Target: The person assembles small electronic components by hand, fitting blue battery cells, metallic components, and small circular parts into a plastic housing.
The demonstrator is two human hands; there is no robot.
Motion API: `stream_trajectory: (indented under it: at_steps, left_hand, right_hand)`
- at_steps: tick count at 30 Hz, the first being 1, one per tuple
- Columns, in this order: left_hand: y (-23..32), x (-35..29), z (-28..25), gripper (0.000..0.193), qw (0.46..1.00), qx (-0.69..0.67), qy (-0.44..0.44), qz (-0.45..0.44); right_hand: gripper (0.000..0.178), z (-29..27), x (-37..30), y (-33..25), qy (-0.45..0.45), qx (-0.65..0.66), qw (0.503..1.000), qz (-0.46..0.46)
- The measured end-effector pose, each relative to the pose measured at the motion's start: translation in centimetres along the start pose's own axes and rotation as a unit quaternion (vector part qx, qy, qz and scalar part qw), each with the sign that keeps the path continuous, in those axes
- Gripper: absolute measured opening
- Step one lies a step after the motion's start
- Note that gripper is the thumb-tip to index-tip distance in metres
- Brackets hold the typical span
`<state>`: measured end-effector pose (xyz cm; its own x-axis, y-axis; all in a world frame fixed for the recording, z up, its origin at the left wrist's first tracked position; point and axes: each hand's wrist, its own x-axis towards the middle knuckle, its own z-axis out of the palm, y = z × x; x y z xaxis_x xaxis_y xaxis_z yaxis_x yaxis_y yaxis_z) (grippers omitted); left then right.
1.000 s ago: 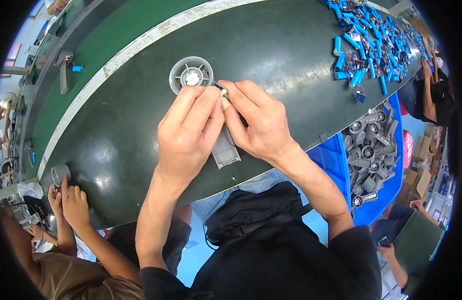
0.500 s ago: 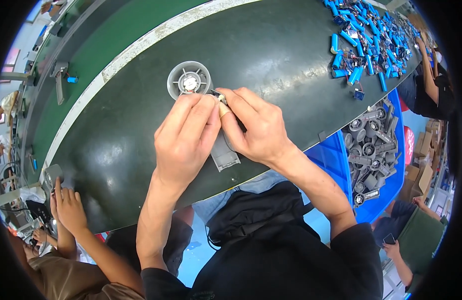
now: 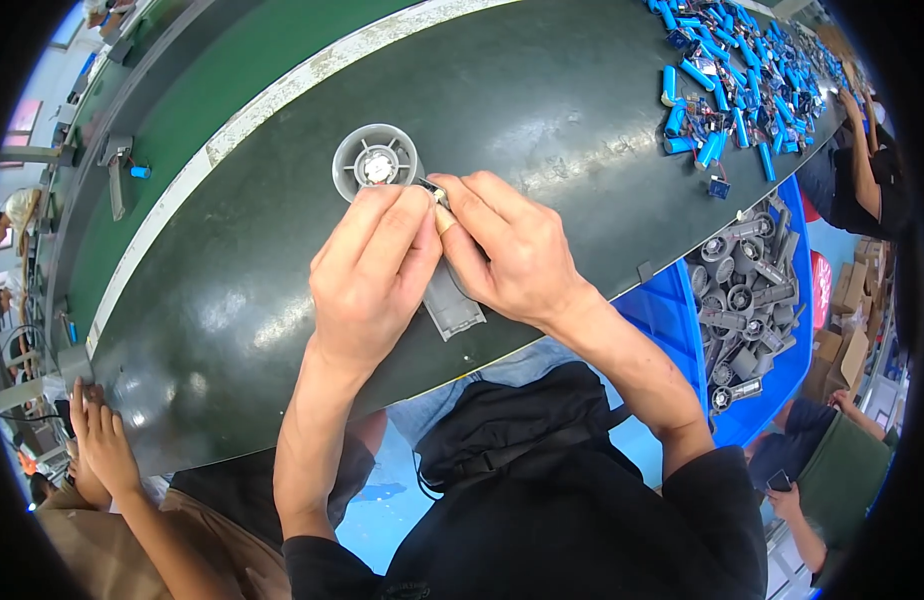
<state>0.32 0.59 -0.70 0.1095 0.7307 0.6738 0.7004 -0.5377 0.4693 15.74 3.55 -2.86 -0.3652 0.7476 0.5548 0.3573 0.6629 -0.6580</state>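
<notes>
On the dark green bench lies a grey plastic handheld fan housing (image 3: 379, 168), its round ring with spokes and a hub facing up. Its grey handle (image 3: 452, 310) extends toward me, partly under my hands. My left hand (image 3: 367, 270) is closed in a pinch just below the ring; its fingers hide what they hold. Against it, my right hand (image 3: 517, 245) pinches a small dark circuit board (image 3: 431, 187) with a pale connector at its edge. The fingertips of both hands meet where the ring joins the handle.
Blue cylindrical batteries (image 3: 697, 76) with wires and boards are heaped at the far right. A blue bin (image 3: 694, 325) beside the bench holds several grey fan housings (image 3: 739, 297). A co-worker's hand (image 3: 107, 445) rests near the left end; other people stand at right.
My hands stay pinched at the same spot, with only slight shifts. The handle's end has moved slightly right. At the left, the co-worker's hand has moved down and left, away from a grey part.
</notes>
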Motion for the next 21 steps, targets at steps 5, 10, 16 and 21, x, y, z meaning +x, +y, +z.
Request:
stream_trajectory:
  at_steps: [5,10,16,21]
  left_hand:
    - [-0.22,0.03,0.09,0.022,1.0,-0.014,-0.012,-0.013]
    - [-0.39,0.07,0.12,0.022,0.999,-0.024,-0.01,-0.022]
    - [-0.43,0.19,0.31,0.021,0.999,-0.023,-0.011,-0.019]
    - [-0.35,0.2,0.36,0.021,0.999,-0.027,-0.011,-0.026]
  right_hand:
    - [0.03,-0.02,-0.01,0.25,-0.007,-0.019,1.0,-0.003]
    - [0.029,0.24,0.04,0.24,0.004,-0.03,1.0,-0.004]
    - [0.029,0.27,0.02,0.28,0.01,-0.031,0.999,0.002]
    - [0.029,0.22,-0.07,0.49,0.01,-0.025,1.0,-0.006]
